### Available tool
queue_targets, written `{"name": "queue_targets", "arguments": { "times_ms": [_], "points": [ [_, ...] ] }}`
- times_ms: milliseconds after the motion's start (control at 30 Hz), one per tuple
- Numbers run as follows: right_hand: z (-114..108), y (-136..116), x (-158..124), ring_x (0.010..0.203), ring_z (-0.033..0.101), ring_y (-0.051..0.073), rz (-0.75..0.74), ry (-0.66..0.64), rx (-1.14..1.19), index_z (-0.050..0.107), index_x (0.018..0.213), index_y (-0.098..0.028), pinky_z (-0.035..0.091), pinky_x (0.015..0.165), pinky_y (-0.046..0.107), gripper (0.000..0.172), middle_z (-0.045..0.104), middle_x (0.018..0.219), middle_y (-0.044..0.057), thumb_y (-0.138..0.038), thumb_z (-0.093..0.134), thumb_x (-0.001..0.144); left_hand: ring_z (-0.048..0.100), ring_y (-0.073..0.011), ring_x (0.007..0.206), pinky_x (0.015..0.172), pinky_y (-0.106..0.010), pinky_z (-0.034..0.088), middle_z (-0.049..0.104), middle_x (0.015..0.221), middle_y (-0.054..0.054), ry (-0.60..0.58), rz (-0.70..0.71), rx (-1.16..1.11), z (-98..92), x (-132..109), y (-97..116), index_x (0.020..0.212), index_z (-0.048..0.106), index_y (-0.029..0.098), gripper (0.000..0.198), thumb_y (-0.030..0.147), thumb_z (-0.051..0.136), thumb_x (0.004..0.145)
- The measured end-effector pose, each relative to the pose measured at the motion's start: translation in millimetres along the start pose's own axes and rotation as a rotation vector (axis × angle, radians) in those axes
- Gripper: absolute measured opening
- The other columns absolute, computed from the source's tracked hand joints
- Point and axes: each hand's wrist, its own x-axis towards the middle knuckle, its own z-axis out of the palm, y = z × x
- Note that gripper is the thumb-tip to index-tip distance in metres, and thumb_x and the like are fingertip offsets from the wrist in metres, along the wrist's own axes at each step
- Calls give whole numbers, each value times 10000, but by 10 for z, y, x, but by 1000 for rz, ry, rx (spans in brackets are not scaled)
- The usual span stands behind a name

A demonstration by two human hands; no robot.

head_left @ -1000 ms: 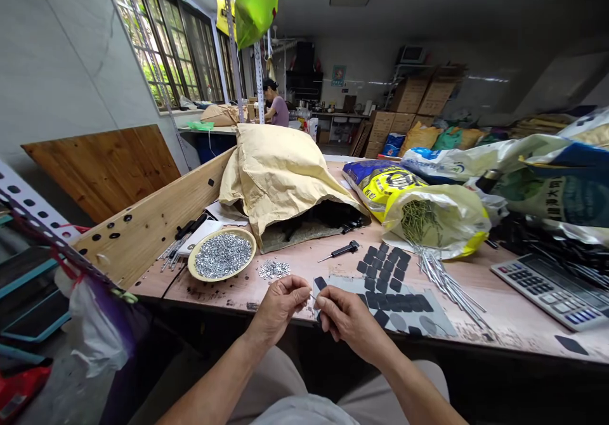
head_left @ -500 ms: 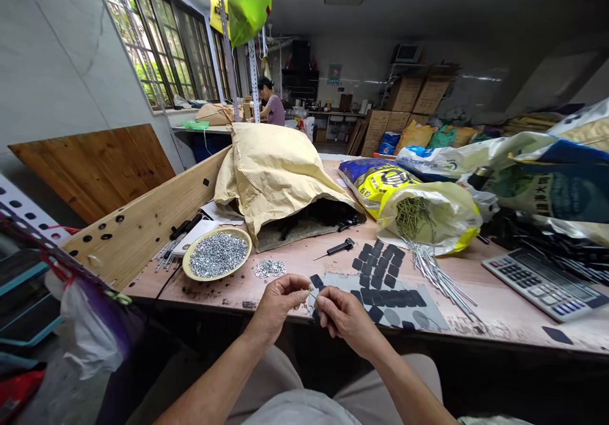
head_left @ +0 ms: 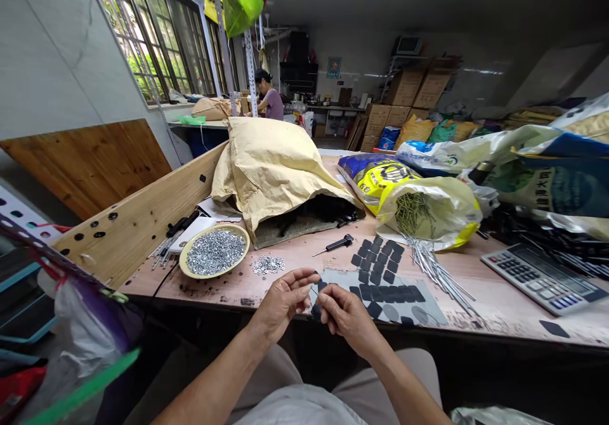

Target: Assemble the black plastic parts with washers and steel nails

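Observation:
My left hand (head_left: 284, 299) and my right hand (head_left: 344, 311) meet at the table's near edge, fingertips pinched together. Between them runs a thin metal pin (head_left: 312, 292), and a small dark flat piece (head_left: 317, 311) shows by my right fingers. Which hand grips which part I cannot tell for sure. Just beyond lies a grey sheet (head_left: 428, 316) covered with several dark pads (head_left: 380, 266). A yellow bowl (head_left: 214, 252) full of small silver washers stands to the left, with a little heap of loose washers (head_left: 268, 264) beside it.
A tan paper sack (head_left: 271, 168) lies behind, with a black-handled tool (head_left: 339, 244) near it. A yellow plastic bag (head_left: 423, 212) spills long metal pins (head_left: 440, 276). A calculator (head_left: 542, 278) sits right. A wooden board (head_left: 143, 219) borders the table's left. A person works far back.
My hands stay pinched together at the table's edge; the left fingers have spread slightly. The camera has tilted a little, shifting the scene upward.

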Motion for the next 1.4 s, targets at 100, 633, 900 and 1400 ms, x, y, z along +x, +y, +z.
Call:
{"name": "queue_targets", "arguments": {
  "times_ms": [100, 633, 900, 1400],
  "points": [
    [13, -3, -9, 408, 431, 62, -44, 27, -50, 534, 765, -197, 298, 424, 198, 399, 565, 566, -45, -582, 543, 868, 526, -55, 545, 484, -183, 347, 694, 955, -50, 6, 35, 34, -12, 30, -42, 937, 688, 179, 323, 358, 802, 694],
    [-1713, 248, -543, 753, 579, 217, 108, 782, -945, 614, 744, -209, 403, 711, 336, 109, 623, 798, 66, -257, 543, 812, 536, -83, 655, 527, -173, 390, 670, 931, -46, 238, 163, 224, -479, 24, 100, 1096, 664, 177, 496, 381, 803, 665],
    [-205, 103, -167, 690, 567, 139, -63, 387, -744, 622, 739, -225, 437, 653, 239, 86, 627, 744, -4, -280, 614, 805, 531, -83, 617, 522, -178, 387, 679, 858, -33, 280, 250, 193, -520, 32, 94, 1009, 689, 163, 435, 343, 808, 632],
    [-774, 550, -823, 543, 457, 124, 103, 244, -263, 608, 757, -227, 399, 490, 236, 390, 489, 619, -22, -617, 604, 774, 642, -200, 815, 797, -333, 493, 712, 876, -46, 457, 579, 1164, -1141, 98, 140, 872, 715, 181, 189, 135, 565, 767]
  ]
}}
